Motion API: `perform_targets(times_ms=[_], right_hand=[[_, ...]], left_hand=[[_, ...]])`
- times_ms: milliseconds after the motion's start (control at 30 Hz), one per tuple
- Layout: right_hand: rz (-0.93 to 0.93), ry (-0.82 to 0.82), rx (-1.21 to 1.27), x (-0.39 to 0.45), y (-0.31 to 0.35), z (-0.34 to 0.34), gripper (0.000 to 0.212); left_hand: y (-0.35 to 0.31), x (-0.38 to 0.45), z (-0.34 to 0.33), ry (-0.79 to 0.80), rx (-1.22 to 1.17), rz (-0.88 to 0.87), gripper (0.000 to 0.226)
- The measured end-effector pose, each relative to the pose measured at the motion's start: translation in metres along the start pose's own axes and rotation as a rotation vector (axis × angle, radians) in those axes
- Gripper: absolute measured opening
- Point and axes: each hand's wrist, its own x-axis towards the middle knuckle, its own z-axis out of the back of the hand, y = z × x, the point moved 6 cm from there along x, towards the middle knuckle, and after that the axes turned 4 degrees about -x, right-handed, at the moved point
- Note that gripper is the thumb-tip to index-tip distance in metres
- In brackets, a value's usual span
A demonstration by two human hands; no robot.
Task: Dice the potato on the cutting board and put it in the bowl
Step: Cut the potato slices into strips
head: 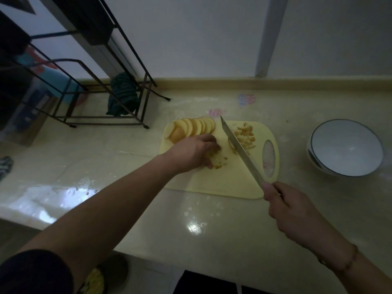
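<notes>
A pale yellow cutting board (212, 181) lies on the counter. At its far left corner is a fan of round potato slices (192, 127). My left hand (192, 152) presses down on a small stack of potato strips (219, 161) in the board's middle. My right hand (286, 205) grips the handle of a long knife (238, 147), whose blade slants across the board to the right of the strips. A heap of diced potato (246, 136) lies just beyond the blade. A white bowl (345, 147) with a dark rim stands empty to the right of the board.
A black wire rack (101, 102) stands at the back left with a dark green cloth (123, 96) hanging in it. The counter's front edge (148, 254) runs below my arms. A wall rises behind the counter.
</notes>
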Motion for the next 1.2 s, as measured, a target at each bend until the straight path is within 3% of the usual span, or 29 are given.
perform_targets(times_ms=[167, 367, 667, 800, 967, 1067, 1200], right_hand=[[-0.047, 0.071, 0.035, 0.002, -0.003, -0.006, 0.062], [-0.049, 0.060, 0.010, 0.002, -0.005, -0.009, 0.066], [-0.138, 0.139, 0.225, -0.002, -0.005, -0.006, 0.055], [-0.095, 0.050, 0.242, -0.009, -0.002, 0.012, 0.054], [-0.162, 0.011, 0.334, -0.017, -0.009, 0.026, 0.042], [-0.180, 0.018, 0.372, -0.018, -0.010, 0.024, 0.042], [-0.167, 0.007, 0.371, -0.016, -0.008, 0.009, 0.044]], left_hand=[[-0.006, 0.002, 0.002, -0.035, -0.039, 0.013, 0.054], [-0.008, -0.002, -0.001, -0.141, 0.126, -0.090, 0.056], [-0.008, -0.002, -0.008, -0.107, 0.171, -0.150, 0.049], [-0.013, 0.004, -0.001, -0.043, 0.256, -0.198, 0.052], [-0.026, 0.024, 0.001, 0.138, 0.420, -0.321, 0.072], [-0.026, 0.033, 0.001, 0.245, 0.453, -0.350, 0.070], [-0.021, 0.028, 0.003, 0.226, 0.366, -0.349, 0.061]])
